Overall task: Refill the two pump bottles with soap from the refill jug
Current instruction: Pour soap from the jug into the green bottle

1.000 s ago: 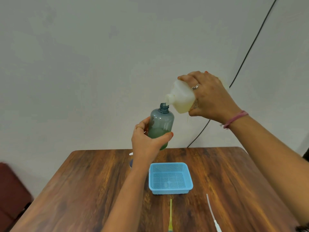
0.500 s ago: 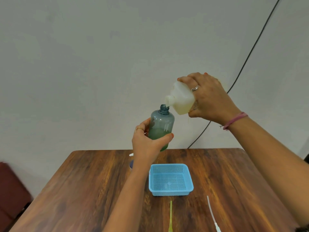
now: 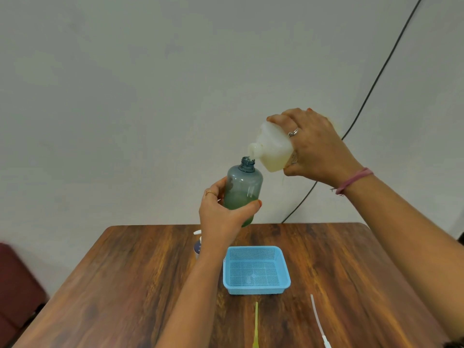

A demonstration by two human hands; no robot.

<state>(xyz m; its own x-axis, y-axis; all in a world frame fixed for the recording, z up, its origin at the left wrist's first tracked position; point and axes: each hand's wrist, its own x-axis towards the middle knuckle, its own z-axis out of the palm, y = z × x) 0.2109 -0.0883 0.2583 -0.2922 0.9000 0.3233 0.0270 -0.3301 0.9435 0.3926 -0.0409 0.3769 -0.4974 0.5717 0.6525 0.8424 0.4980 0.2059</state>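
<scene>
Above the wooden table (image 3: 140, 285), the right hand (image 3: 316, 149) grips the white refill jug (image 3: 272, 149), tipped so its spout sits just over the open neck of the grey pump bottle (image 3: 243, 187). The left hand (image 3: 223, 217) wraps round that bottle's lower half, holding it upright above the blue basket (image 3: 282, 285); both hands are raised, close together but apart.

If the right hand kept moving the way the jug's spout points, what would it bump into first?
Most likely the open neck of the blue-grey bottle: the jug in the right hand tilts down-left, its spout just above it.
</scene>
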